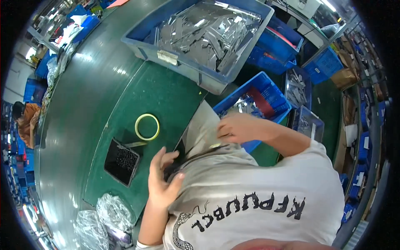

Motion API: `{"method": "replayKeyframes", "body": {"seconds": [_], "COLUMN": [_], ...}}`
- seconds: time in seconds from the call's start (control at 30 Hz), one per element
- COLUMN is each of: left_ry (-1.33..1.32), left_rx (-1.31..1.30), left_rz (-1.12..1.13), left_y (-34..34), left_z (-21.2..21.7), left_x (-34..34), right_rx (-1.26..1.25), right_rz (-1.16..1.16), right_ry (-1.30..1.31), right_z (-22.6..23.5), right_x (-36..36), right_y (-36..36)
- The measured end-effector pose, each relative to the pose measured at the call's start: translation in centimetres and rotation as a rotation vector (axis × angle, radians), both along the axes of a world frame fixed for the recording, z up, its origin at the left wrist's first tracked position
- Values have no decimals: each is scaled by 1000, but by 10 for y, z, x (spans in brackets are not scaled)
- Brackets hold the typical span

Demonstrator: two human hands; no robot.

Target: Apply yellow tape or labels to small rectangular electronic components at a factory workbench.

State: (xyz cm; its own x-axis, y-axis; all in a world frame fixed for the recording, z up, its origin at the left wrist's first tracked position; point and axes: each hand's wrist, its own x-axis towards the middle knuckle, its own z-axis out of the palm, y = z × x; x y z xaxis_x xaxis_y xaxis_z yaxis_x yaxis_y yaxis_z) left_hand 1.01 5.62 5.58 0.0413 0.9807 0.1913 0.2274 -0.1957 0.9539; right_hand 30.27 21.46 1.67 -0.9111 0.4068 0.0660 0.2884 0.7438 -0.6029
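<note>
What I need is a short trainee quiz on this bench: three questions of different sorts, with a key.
1. Multiple choice: what lies on the green mat just above the black tray? A) a yellow tape ring B) scissors C) a cup
2. True or false: the big blue crate at the top is empty.
3. One word: which of the person's hands is nearer the black tray?

Key
1. A
2. False: the blue crate is full of flat metal pieces.
3. The left hand.
</note>
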Motion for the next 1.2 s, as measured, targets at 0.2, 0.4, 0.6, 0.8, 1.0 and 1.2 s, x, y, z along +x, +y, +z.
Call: {"method": "replayKeyframes", "body": {"seconds": [0.2, 0.4, 0.6, 0.8, 1.0, 1.2], "left_ry": [-142, -118, -67, -35, -45, -200], "left_rx": [-59, -72, -63, -26, -80, -201], "left_rz": [378, 443, 360, 479, 473, 443], "left_y": [-49, -50, -45, -68, -85, -75], "left_z": [-20, -19, -6, -23, -31, -24], "left_x": [-36, -37, -29, -39, -53, -44], "right_rx": [181, 549, 690, 652, 758, 587], "right_rz": [-404, -416, -497, -410, -303, -426], "right_ry": [-550, -36, -477, -751, -583, 403], "right_z": [10, 125, 115, 94, 105, 161], "right_x": [114, 73, 34, 20, 25, -36], "right_y": [10, 82, 251, 293, 288, 181]}}
